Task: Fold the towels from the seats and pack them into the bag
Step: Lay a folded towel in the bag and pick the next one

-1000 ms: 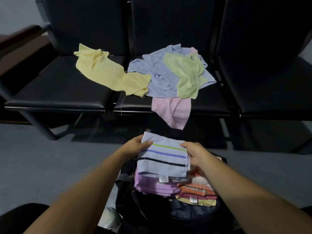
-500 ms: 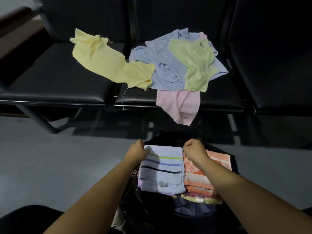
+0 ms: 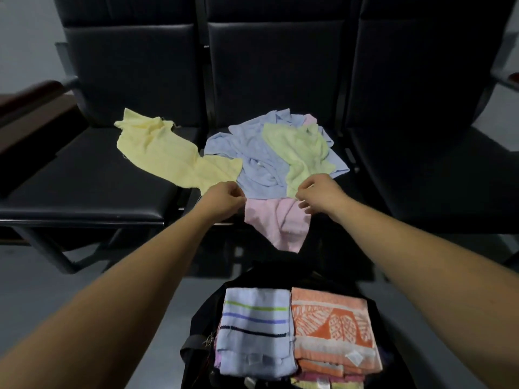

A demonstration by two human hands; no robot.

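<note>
A pink towel [image 3: 276, 223] hangs over the front edge of the middle seat [image 3: 354, 192]. My left hand [image 3: 224, 199] pinches its upper left corner with curled fingers. My right hand [image 3: 320, 192] touches its upper right corner, fingers loosely spread. Behind it a crumpled blue towel [image 3: 252, 161] lies under a green towel [image 3: 300, 153]. A yellow towel [image 3: 160, 150] stretches from the left seat [image 3: 84, 186] onto the middle one. Below, the black bag [image 3: 202, 327] stands open on the floor, holding a folded striped pale-blue towel [image 3: 255, 327] and a folded orange towel [image 3: 331, 321] on top of other folded ones.
Three black padded seats stand in a row, the right seat [image 3: 438, 181] bare. A dark wooden armrest [image 3: 31, 94] is at the far left. Grey floor [image 3: 56, 279] lies around the bag, and seat legs [image 3: 47, 251] run underneath.
Both hands let go of the striped towel, which now lies in the bag, and reached forward to the pink towel. The view tilted up toward the seats.
</note>
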